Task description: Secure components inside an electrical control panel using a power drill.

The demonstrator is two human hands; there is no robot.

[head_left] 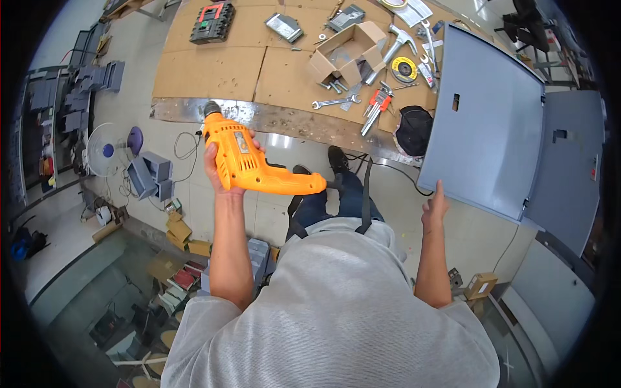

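Note:
My left hand is wrapped round the body of an orange power drill. The drill is held up at the table's near edge, its dark chuck pointing away from me and its handle lying toward the right. At the near corner of a grey metal cabinet panel, my right hand has its index finger stretched out toward the edge. The other fingers look loosely bent, with nothing seen in them. Whether the fingertip touches the panel, I cannot tell. A black cap-like item lies just left of the panel.
On the cardboard-covered table are an open cardboard box, a claw hammer, wrenches, a red-holder hex key set, a yellow-black disc and a circuit breaker. A fan stands at left. Cables trail on the floor.

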